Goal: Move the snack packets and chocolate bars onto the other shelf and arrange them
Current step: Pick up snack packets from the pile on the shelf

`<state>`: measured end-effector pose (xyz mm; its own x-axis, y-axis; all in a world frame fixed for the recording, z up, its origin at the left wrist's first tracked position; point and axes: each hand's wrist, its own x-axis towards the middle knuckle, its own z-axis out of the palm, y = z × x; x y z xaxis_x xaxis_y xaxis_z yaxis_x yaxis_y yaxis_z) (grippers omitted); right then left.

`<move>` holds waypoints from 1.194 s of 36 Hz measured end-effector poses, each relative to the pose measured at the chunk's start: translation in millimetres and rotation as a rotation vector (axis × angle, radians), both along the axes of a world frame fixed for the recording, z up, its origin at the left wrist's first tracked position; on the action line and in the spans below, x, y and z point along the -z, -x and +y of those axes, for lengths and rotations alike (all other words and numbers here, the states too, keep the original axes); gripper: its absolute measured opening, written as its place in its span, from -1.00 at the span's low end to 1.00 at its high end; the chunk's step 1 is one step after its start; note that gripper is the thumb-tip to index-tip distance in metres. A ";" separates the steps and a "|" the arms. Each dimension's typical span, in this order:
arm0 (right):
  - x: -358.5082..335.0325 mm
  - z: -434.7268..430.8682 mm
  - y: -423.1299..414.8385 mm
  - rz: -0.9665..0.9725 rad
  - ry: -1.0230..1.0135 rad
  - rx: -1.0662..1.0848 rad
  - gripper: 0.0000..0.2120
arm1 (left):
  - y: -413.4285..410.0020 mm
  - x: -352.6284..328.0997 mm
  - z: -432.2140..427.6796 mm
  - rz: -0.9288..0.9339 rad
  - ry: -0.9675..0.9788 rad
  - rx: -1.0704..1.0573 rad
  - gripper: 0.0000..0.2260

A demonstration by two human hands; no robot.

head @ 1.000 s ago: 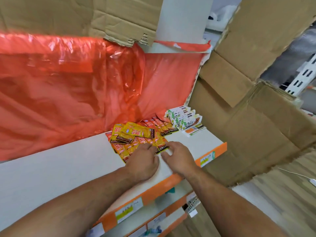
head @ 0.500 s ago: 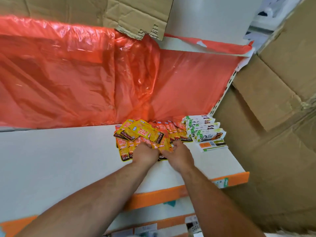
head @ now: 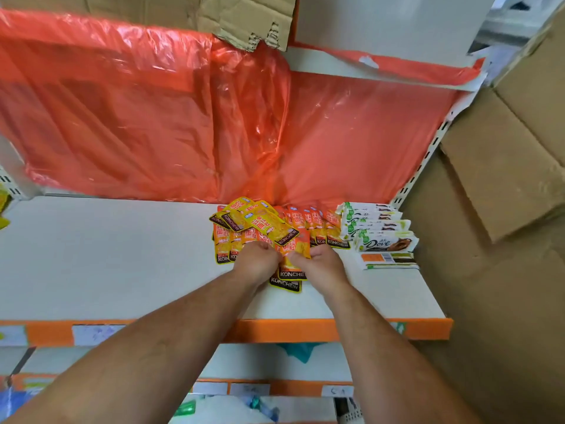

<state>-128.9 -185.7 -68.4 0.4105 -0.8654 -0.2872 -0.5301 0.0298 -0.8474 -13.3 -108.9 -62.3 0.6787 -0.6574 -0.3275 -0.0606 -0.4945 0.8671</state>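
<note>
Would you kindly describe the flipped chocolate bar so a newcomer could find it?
On the white shelf, go to its right end, where the green-and-white chocolate bars are stacked. The flipped bar lies nearest the front edge, alone showing an orange label and barcode.

Glossy yellow-and-orange foil snack packets (head: 255,223) with black bands lie left of the white-and-green wrapped chocolate bars (head: 385,242), on an orange-edged white shelf board (head: 107,255).

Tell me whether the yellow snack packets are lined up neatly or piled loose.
Piled loose: the yellow snack packets lie askew over the red row, some slipping forward between the left hand and right hand.
</note>
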 end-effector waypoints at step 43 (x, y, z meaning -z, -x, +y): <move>-46.4 194.3 -150.8 -0.234 -0.331 -0.450 -0.89 | -140.0 -43.2 272.9 0.323 0.216 -0.277 -0.81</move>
